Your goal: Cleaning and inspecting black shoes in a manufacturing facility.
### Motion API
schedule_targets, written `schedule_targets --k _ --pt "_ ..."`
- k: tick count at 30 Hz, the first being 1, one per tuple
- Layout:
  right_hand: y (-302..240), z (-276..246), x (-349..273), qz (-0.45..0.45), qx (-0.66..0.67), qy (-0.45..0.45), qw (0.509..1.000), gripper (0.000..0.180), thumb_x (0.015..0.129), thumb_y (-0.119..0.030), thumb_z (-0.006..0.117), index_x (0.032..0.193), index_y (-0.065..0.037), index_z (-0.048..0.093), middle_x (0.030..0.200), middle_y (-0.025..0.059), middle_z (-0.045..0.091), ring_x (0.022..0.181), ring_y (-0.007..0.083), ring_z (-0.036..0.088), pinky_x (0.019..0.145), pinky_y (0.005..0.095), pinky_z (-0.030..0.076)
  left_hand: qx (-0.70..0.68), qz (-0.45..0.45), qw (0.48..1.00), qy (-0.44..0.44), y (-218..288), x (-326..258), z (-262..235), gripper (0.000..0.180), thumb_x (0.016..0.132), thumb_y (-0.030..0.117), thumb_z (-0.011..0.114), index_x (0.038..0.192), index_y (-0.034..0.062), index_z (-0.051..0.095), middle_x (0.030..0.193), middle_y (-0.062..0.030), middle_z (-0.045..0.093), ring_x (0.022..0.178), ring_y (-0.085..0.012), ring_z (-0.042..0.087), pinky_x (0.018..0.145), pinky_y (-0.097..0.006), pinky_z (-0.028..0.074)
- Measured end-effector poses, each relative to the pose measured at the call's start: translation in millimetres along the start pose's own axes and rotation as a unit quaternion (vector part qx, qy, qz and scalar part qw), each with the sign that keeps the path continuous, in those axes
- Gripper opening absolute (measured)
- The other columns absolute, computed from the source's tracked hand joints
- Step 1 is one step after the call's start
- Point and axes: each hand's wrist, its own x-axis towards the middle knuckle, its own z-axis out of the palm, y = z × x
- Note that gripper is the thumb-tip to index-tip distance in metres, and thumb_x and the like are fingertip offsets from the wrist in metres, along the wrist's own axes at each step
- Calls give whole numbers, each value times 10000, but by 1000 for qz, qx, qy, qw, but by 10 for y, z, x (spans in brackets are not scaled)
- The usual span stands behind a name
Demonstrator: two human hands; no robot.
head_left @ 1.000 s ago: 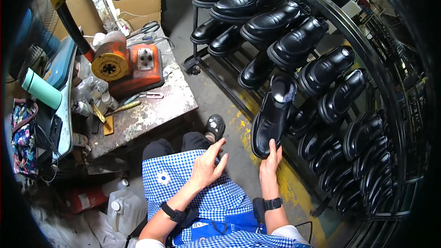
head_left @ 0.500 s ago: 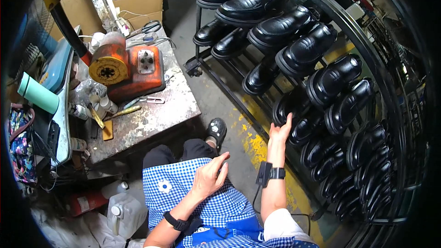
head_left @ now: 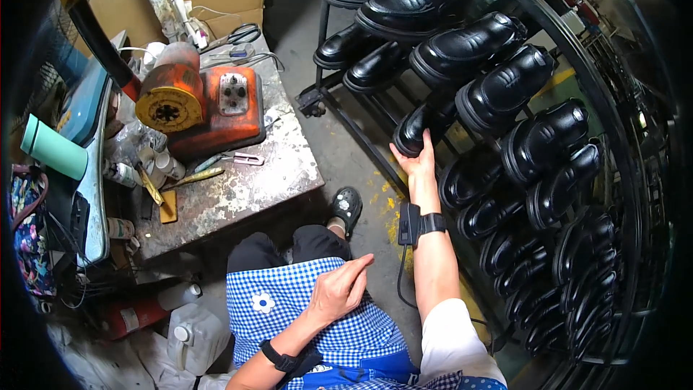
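Observation:
My right hand (head_left: 419,165) reaches up and forward to the black metal shoe rack (head_left: 361,139) and cups the near end of a black leather shoe (head_left: 413,124) lying on a lower bar. A black band with a cable sits on that wrist. My left hand (head_left: 341,293) rests over my blue checked apron (head_left: 289,303) on my lap, fingers loosely curled, forefinger stretched, holding nothing. Several more glossy black shoes (head_left: 498,90) fill the rack's rows.
A stained metal workbench (head_left: 249,188) stands at my left with an orange machine (head_left: 209,105), scissors (head_left: 234,35), small tools and a teal bottle (head_left: 52,148). A white plastic jug (head_left: 198,332) stands on the floor below. My foot in a black clog (head_left: 346,206) rests on the concrete between bench and rack.
My right hand has moved up and away from my lap, carrying the black shoe onto the rack's lower bar. My left hand stayed over the apron, fingers curling slightly.

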Motion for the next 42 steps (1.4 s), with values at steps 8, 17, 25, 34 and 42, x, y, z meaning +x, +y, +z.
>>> schedule_targets --k 8,17,25,34,42 --pt "188 -524 -796 -10 -12 -10 1000 401 769 -420 623 1036 -128 555 939 28 614 815 180 586 643 364 488 12 -4 1000 -4 -1 -22 -36 271 748 -30 544 1017 -9 574 815 -133 636 641 -218 631 536 -259 487" --pt "380 -1048 -2520 99 -100 14 990 538 791 -534 503 1096 -92 538 969 64 611 793 182 588 493 322 439 -6 -13 1000 16 23 -92 -29 268 748 -43 527 1015 -31 557 840 -160 619 698 -265 627 581 -292 497" --pt "318 -1306 -2799 131 -119 -113 978 673 684 -265 718 1215 25 424 1166 124 522 1052 244 523 949 361 393 -361 -261 891 89 -2 -68 -229 392 904 133 441 1269 18 357 1215 -153 478 844 -180 606 640 -267 525" --pt "71 -1066 -2899 -21 -497 -166 851 692 554 49 732 1173 -6 427 1086 78 539 1021 178 515 899 299 400 -603 -201 771 44 128 228 -873 665 838 311 464 1372 51 164 1349 -161 306 1204 -248 380 1020 -348 288" --pt "88 -959 -2930 -125 -592 -129 786 764 554 26 742 1229 10 384 1106 97 536 1042 184 506 903 307 399 -604 -200 769 68 190 210 -851 683 827 293 459 1374 34 144 1335 -150 339 1178 -243 417 992 -356 336"
